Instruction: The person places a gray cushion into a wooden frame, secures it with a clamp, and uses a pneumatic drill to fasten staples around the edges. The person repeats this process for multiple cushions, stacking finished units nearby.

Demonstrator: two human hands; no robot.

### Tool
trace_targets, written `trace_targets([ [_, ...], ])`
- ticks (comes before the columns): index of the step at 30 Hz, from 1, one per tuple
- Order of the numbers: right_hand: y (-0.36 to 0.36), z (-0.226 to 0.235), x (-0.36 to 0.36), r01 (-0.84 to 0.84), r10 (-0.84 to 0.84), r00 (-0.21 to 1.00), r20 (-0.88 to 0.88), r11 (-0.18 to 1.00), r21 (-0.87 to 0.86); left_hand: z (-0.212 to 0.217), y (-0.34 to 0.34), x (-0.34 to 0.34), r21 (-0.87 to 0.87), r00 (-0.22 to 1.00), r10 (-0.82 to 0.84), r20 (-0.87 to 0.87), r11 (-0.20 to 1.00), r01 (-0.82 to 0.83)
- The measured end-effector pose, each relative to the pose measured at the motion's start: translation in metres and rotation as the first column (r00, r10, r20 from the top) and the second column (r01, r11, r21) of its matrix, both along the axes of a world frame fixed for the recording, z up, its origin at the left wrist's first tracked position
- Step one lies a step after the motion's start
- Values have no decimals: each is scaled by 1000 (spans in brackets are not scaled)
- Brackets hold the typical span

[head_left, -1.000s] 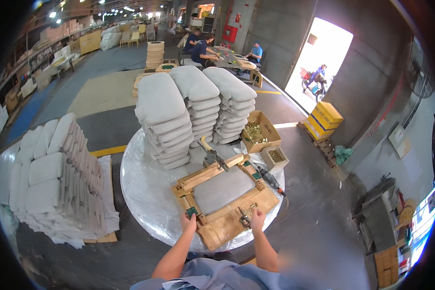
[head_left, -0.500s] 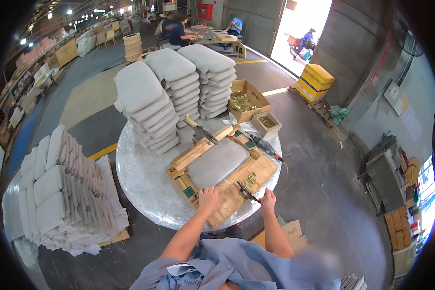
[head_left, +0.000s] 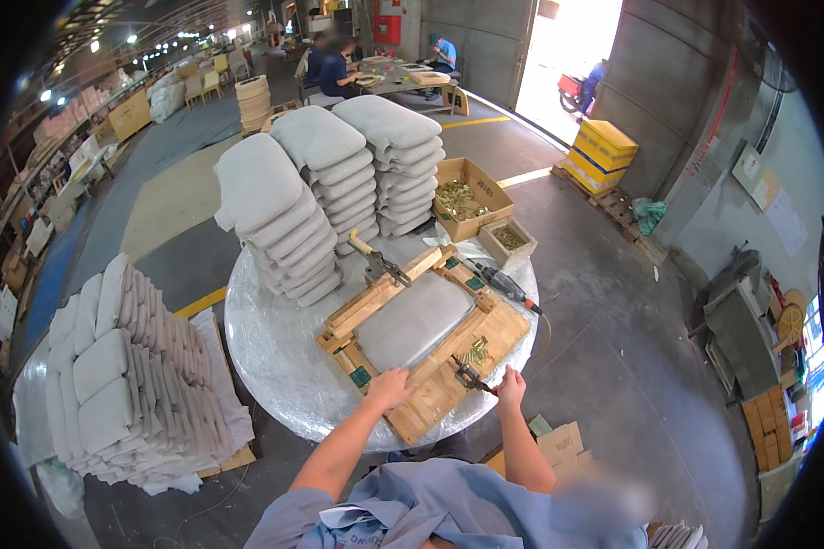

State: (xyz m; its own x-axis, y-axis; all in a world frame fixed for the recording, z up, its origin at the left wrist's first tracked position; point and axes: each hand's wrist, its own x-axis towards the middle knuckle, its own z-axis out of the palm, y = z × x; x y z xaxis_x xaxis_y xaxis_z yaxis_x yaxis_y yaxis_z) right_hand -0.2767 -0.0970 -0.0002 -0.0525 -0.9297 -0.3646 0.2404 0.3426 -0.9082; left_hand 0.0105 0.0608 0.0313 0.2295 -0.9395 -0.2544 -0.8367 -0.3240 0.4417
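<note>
A wooden jig [head_left: 430, 403] lies on the round table, with a grey padded cushion [head_left: 417, 318] framed between its bars. Flat on the jig's near left edge rests my left hand [head_left: 391, 390], its fingers stretched out by the cushion's corner. My right hand [head_left: 512, 388] is closed at the handle end of a toggle clamp [head_left: 471, 375] on the jig's near right side. Another clamp [head_left: 380, 263] with a yellowish handle stands on the far bar. Small brass-coloured metal pieces [head_left: 475, 351] lie loose on the board near the first clamp.
Stacks of grey cushions [head_left: 325, 151] fill the table's far left. A power drill [head_left: 502, 282] lies right of the jig, below a carton of metal parts [head_left: 467, 197] and a small box [head_left: 508, 240]. A pallet of cushions [head_left: 110, 375] stands left. Several people sit at a far table.
The whole view has shifted slightly. My right hand has come a little lower with the clamp handle; my left hand stays on the jig's edge. Outside the doorway, the motorbike has moved.
</note>
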Motion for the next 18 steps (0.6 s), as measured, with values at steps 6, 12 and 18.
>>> trace_targets([
  [6, -9, -6, 4, 8, -15, 997, -79, 996, -84, 14, -29, 28, -70, 981, 118, 156, 992, -108],
  [12, -9, -8, 3, 36, -44, 991, -128, 997, -66, 16, -40, 28, 78, 881, -17, 473, 997, -23],
  [18, -8, -8, 6, 57, -70, 987, -146, 994, -92, 17, -63, 36, 215, 905, -60, 421, 976, -35],
])
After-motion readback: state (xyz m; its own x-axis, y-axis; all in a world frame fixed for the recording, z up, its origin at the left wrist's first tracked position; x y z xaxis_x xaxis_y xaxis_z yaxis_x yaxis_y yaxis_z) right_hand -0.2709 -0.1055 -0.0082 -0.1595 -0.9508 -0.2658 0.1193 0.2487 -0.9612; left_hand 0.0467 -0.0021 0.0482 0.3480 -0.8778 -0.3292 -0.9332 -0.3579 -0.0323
